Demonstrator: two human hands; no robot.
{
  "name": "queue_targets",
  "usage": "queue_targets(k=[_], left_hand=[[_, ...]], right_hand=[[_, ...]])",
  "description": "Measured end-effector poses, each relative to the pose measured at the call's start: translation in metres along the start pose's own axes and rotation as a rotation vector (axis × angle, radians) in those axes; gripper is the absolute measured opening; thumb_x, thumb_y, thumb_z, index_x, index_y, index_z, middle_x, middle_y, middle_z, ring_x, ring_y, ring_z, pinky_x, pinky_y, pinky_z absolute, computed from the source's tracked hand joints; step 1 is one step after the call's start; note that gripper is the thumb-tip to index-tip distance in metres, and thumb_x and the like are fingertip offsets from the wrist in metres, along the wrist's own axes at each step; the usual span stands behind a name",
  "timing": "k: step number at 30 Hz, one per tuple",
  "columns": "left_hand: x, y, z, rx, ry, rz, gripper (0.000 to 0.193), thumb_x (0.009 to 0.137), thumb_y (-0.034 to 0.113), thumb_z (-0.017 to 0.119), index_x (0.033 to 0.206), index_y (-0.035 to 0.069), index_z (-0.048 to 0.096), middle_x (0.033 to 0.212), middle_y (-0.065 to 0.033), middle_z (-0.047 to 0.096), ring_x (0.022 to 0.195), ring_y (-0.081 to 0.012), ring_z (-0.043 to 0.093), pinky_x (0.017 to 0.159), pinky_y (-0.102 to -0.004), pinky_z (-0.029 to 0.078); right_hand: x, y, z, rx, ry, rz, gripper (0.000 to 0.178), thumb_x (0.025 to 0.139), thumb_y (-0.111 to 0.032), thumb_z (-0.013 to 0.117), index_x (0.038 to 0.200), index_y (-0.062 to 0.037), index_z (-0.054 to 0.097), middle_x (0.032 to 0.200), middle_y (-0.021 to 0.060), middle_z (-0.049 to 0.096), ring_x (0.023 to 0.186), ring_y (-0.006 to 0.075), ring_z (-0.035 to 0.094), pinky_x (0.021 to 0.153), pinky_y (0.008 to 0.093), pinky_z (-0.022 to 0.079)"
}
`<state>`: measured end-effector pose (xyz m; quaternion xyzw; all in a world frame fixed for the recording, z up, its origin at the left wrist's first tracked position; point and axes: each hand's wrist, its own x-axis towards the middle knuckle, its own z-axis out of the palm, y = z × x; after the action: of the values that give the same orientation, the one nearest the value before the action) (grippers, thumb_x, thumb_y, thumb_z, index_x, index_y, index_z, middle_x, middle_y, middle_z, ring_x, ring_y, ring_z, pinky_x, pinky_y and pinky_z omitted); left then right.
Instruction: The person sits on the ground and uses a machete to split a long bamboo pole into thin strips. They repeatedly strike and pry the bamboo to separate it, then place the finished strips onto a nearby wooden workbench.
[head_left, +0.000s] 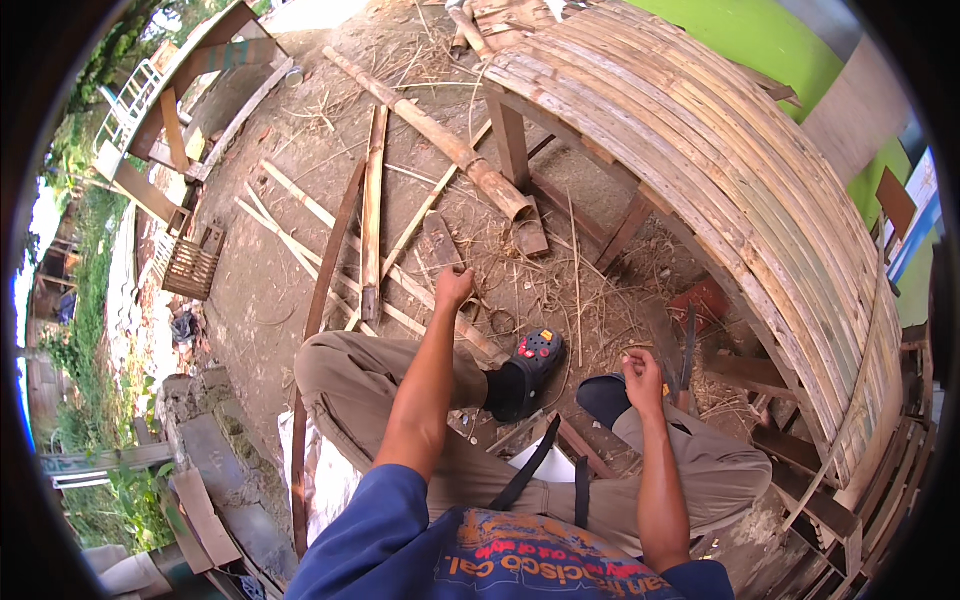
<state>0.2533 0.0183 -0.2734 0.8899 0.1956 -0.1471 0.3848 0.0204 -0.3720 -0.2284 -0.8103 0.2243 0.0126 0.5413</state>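
Note:
My left hand [455, 287] is closed over the ground in front of my knee, at the near end of a short wooden board [440, 242]. Whatever its fingers grip is too small to make out. My right hand [642, 378] is pinched near my right shoe [603, 398], and what lies between its fingers cannot be told. Just right of that hand stands a dark, long blade-like piece [688, 350]. A thick bamboo pole [455, 150] lies beyond my left hand, with split bamboo lengths [372, 215] and narrow strips [310, 257] beside it.
A bamboo-slat platform [690, 130] on wooden legs curves along my right side. A dark wooden bar [327, 262] runs past my left knee. At the left are a slatted basket [190, 262], a wooden bench [172, 125] and a block wall [215, 450]. Shavings [560, 290] litter the dirt.

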Motion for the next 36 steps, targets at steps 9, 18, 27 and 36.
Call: queue_targets(k=[9, 18, 27, 36], left_hand=[[0.001, -0.070, -0.094, 0.376, 0.333, -0.654, 0.077, 0.078, 0.032, 0.068, 0.143, 0.002, 0.040, 0.154, -0.0210, 0.031, 0.144, -0.0369, 0.029, 0.114, -0.0587, 0.025], [0.024, -0.124, -0.073, 0.544, 0.536, -0.640, 0.090, 0.076, 0.029, 0.071, 0.150, 0.002, 0.028, 0.163, -0.0209, 0.010, 0.152, -0.0346, 0.010, 0.117, -0.0630, 0.016], [0.055, -0.095, -0.053, 0.578, 0.314, -0.761, 0.081, 0.090, 0.033, 0.061, 0.154, 0.004, 0.023, 0.162, -0.0220, 0.018, 0.142, -0.0319, 0.035, 0.112, -0.0603, 0.028], [0.055, -0.133, -0.058, 0.770, 0.438, -0.665, 0.050, 0.087, 0.032, 0.062, 0.128, 0.005, 0.051, 0.123, -0.0087, 0.050, 0.108, -0.0262, 0.055, 0.088, -0.0502, 0.047]], right_hand=[[0.005, -0.027, 0.016, -0.100, -0.132, -0.016, 0.027, 0.091, -0.015, 0.068, 0.112, 0.0003, 0.063, 0.095, 0.0114, 0.071, 0.082, 0.0178, 0.069, 0.076, 0.0317, 0.054], [-0.026, -0.042, 0.003, -0.262, -0.132, 0.022, 0.027, 0.091, -0.016, 0.068, 0.111, 0.0025, 0.063, 0.093, 0.0126, 0.070, 0.077, 0.0170, 0.067, 0.069, 0.0321, 0.053], [-0.073, -0.013, 0.010, 0.166, -0.064, 0.285, 0.024, 0.096, -0.016, 0.065, 0.113, 0.0007, 0.061, 0.091, 0.0054, 0.068, 0.076, 0.0122, 0.066, 0.066, 0.0254, 0.053], [-0.061, -0.050, 0.026, -0.142, -0.150, 0.042, 0.027, 0.093, -0.015, 0.068, 0.111, 0.0033, 0.062, 0.084, 0.0074, 0.067, 0.072, 0.0119, 0.064, 0.066, 0.0278, 0.052]])
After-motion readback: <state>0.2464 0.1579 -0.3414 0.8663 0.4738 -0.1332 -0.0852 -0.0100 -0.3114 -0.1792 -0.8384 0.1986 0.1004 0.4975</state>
